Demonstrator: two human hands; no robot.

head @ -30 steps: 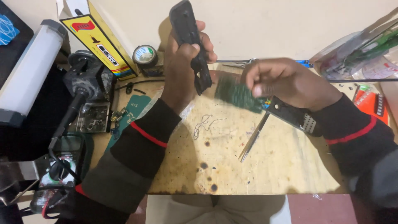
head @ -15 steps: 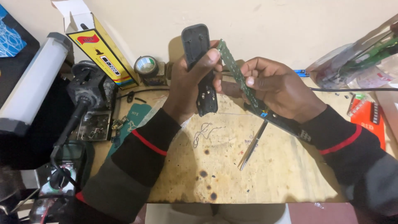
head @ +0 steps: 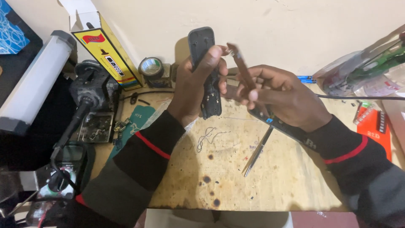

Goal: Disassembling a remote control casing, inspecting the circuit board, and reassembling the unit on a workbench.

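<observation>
At the upper left of the frame an opened yellow box (head: 107, 50) leans against the wall, its white flap up; it carries a red mark near the top and a black-and-white label lower down, and what is inside cannot be seen. Just right of it a roll of tape (head: 151, 66) stands on the table (head: 236, 177). At the upper right lies a clear plastic bag (head: 358, 71) with green parts inside, and below it, at the right edge, a flat red packet (head: 373, 128). A white tube lamp (head: 36, 80) slants down the left side.

In the upper middle of the frame the left hand (head: 196, 86) holds a long black plastic casing (head: 204, 71) upright above the table, grip closed around its lower half with the thumb pressed on the front. Just right of it the right hand (head: 280, 99) pinches a narrow brown circuit board (head: 242, 69) between thumb and fingers, the board tilted with its top end near the casing. Metal tweezers (head: 258, 150) lie on the table under the right wrist.
</observation>
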